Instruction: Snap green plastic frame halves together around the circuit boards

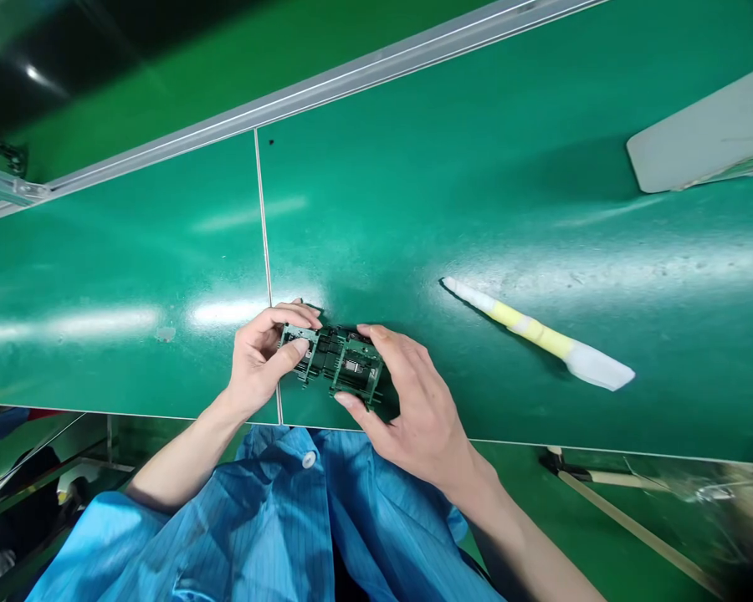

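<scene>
Near the front edge of the green tabletop, a stack of green circuit boards (356,364) is held between my two hands. My left hand (264,349) grips its left end, thumb on top of the board and fingers behind. Around the right end curves my right hand (407,389), with the thumb at the near edge and fingertips at the far edge. Small dark parts and pins show along the boards' edges. Their undersides are hidden, so I cannot tell how many boards there are.
A tool wrapped in white and yellow tape (533,333) lies to the right on the green table (376,217). Further right, a pale grey panel (703,134) juts in. A metal rail (326,77) runs along the back, and a seam crosses the tabletop.
</scene>
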Motion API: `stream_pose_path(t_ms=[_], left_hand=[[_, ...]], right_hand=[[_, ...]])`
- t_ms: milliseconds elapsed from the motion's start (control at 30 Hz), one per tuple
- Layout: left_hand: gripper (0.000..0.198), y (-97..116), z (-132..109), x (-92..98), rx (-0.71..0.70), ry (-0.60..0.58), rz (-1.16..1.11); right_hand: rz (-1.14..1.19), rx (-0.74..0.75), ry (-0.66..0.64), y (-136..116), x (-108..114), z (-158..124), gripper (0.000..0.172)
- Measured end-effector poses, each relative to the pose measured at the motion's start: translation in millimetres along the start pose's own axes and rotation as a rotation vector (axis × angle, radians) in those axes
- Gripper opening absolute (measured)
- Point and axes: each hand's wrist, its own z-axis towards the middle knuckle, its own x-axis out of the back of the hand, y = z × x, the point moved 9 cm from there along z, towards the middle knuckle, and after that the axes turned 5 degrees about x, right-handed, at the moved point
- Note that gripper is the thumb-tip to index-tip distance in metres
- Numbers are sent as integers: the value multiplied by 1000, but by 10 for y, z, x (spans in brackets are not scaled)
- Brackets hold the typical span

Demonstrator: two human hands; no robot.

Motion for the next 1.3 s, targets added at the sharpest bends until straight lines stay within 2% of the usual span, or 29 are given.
stream_pose_path(t_ms=[433, 633, 800, 867, 967, 1033, 1133, 1233, 1300], left_hand=[[8, -4, 26, -26, 76, -23, -25], [7, 22, 22, -16, 33, -1, -9], [9, 34, 27, -18, -15, -32, -9], [16, 43, 8, -22, -25, -70, 0], [48, 71, -62, 4, -32, -138, 48], [66, 110, -134, 49, -61, -182, 94], [82, 122, -254, 129, -85, -233, 164], [93, 62, -342, 167, -74, -249, 249], [95, 25, -368, 150, -78, -247, 300]], right_hand=[[22, -6, 13, -3, 0, 6, 61], [8, 28, 29, -35, 16, 26, 60], [24, 36, 41, -28, 3, 28, 63], [33, 24, 43, -28, -12, 17, 66], [26, -16, 17, -27, 4, -12, 72], [7, -21, -16, -28, 90, -34, 77], [-145, -9, 48, 36, 448, -55, 76], [-462, -70, 111, 251, 807, -64, 61], [-606, -98, 28, 423, 842, -52, 49]])
